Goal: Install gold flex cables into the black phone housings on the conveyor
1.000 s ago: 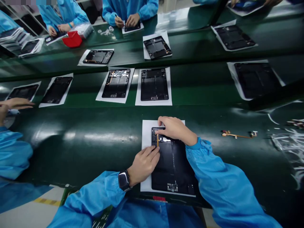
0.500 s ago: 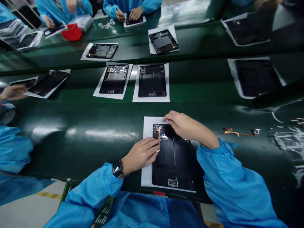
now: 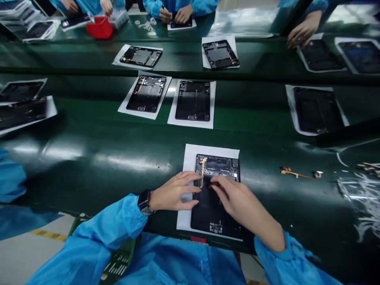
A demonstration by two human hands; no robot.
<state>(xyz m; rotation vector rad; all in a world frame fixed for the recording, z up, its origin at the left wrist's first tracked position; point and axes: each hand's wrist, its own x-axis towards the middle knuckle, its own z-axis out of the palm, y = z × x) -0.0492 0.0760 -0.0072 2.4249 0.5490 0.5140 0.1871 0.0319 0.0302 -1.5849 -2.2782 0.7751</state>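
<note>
An open black tablet back shell (image 3: 218, 215) lies on a white paper sheet (image 3: 190, 158) at the near edge of a dark green bench. An orange flex cable (image 3: 202, 171) runs down its upper left part. My left hand (image 3: 173, 193) rests at the shell's left edge, fingers stretched toward the lower end of the cable. My right hand (image 3: 237, 200) lies over the middle of the shell, fingers extended and pointing at the same spot. Neither hand visibly holds anything. A smartwatch (image 3: 144, 201) sits on my left wrist.
A loose orange flex cable (image 3: 298, 173) lies on the bench to the right, with clear plastic film (image 3: 360, 190) beyond it. Several more tablet shells on paper (image 3: 192, 101) lie on the green belts ahead. A red bin (image 3: 99, 28) and other people's hands (image 3: 303, 31) are at the far side.
My right hand has come back from the shell's top edge to its middle, uncovering the upper part. The left hand stayed by the cable. The view has tilted slightly.
</note>
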